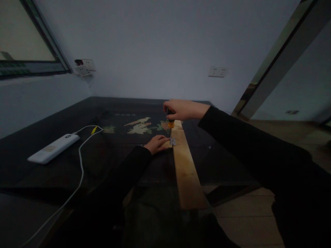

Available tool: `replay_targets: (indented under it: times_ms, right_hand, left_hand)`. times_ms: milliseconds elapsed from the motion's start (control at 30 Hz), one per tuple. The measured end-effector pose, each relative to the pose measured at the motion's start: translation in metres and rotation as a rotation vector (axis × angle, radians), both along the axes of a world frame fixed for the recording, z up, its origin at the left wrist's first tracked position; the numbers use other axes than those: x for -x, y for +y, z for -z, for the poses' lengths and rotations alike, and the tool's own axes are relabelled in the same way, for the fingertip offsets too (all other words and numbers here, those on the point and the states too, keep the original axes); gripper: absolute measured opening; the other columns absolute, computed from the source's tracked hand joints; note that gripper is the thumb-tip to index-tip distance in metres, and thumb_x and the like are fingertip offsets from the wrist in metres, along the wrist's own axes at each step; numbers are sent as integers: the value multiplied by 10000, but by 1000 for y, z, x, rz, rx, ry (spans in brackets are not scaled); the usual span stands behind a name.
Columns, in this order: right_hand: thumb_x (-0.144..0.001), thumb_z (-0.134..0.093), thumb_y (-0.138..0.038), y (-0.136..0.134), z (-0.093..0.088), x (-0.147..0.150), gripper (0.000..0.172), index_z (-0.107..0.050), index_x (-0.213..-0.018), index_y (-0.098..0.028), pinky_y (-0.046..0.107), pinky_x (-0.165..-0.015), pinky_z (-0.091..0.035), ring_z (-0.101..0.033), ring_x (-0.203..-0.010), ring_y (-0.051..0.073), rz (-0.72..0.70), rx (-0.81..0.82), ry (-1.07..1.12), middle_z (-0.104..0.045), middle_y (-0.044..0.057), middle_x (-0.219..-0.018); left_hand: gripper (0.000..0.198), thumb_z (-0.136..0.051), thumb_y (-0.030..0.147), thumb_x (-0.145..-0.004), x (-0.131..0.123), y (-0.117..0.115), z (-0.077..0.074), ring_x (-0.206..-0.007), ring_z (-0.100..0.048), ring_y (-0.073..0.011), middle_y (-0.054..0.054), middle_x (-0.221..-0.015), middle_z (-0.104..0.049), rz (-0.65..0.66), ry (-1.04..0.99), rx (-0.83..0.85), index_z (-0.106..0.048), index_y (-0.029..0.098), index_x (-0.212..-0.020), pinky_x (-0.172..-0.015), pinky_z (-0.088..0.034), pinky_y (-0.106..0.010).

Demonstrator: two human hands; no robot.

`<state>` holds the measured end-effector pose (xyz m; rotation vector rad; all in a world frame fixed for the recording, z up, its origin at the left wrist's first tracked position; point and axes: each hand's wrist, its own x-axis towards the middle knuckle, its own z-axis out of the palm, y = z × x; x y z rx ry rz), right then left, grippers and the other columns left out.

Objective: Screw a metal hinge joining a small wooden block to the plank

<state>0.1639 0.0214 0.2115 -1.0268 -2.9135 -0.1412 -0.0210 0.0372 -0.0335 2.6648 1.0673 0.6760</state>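
My right hand [178, 109] is closed round the upright handle of a screwdriver [171, 121], which is black above and orange-yellow below. Its shank points down at a small metal hinge [172, 141]; whether the tip sits in a screw is too dark to tell. The hinge lies across the seam between a long wooden board [186, 165] and a shorter wooden piece [167, 145] on its left. With fingers stretched towards the hinge, my left hand [156, 144] grips the shorter piece against the table and partly covers it.
The dark table [116, 165] has a printed bird-and-flower pattern. A white power bank [54, 148] with a white cable [81, 162] lies at the left. The long board overhangs the near table edge. Wall sockets [217, 71] are behind.
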Motion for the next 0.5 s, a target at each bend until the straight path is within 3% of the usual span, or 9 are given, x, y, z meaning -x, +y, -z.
replay_targets:
  times_ms: [133,233,367,500]
  right_hand:
    - [-773,-585,-185,-3,-5,2,346,-589,-1117,-142,274,-680,-343,-537,-855,171,-90,61,-12,-633,98,-1060]
    - [-848,-533,-273,-4,0,5,244,-625,-1050,-171,285,-670,-320,-544,-858,179,-75,-50,4,-644,90,-1031]
    - [-909,-454,-431,-6,8,8,332,-633,-1031,-179,283,-634,-291,-556,-834,192,17,-205,-7,-651,98,-979]
    - [-888,-475,-445,-8,6,6,361,-598,-1104,-183,275,-629,-294,-547,-826,188,-18,-146,-32,-625,106,-1047]
  left_hand:
    - [507,-527,393,-886,0,-1,-1,-1149,-471,-259,-121,-1235,-516,-13,8,-1,-478,231,-1364,-1012,-394,-418]
    - [511,-527,391,-887,1,-1,0,-1159,-465,-260,-123,-1256,-500,-23,13,-4,-471,235,-1370,-1015,-392,-415]
    - [525,-534,407,-883,0,0,2,-1157,-465,-259,-124,-1254,-496,-31,12,-9,-468,227,-1372,-1014,-391,-413]
    - [520,-546,407,-878,-1,0,2,-1141,-474,-257,-128,-1239,-507,-29,8,-9,-484,214,-1357,-1011,-392,-419]
